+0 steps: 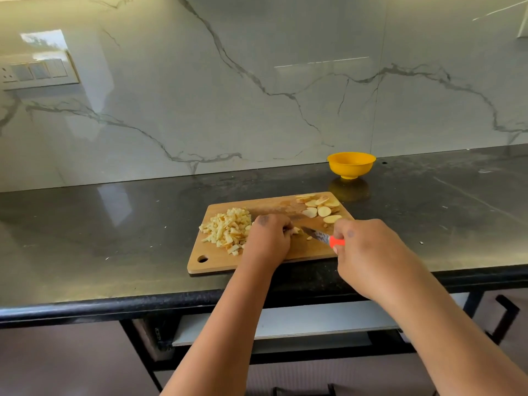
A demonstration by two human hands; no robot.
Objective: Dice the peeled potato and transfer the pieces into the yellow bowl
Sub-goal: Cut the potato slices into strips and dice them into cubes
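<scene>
A wooden cutting board (pixel 257 260) is laid near the front edge of a dark tabletop (pixel 114 224). The left hand (pixel 268 238) is curled, fingers (pixel 281 224) pressed down on small potato pieces (pixel 297 230) at mid-board. A knife (pixel 317 235) is gripped by its orange handle in the closed right hand (pixel 368 252), blade against those pieces. Diced potato (pixel 227 230) is heaped at the board's left end, slices (pixel 321 208) at its back right corner. A yellow bowl (pixel 351 164) is set by the tabletop's back edge.

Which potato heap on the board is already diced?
The pale diced potato pile at the wooden cutting board's left end; the far-right heap is still round slices.
</scene>
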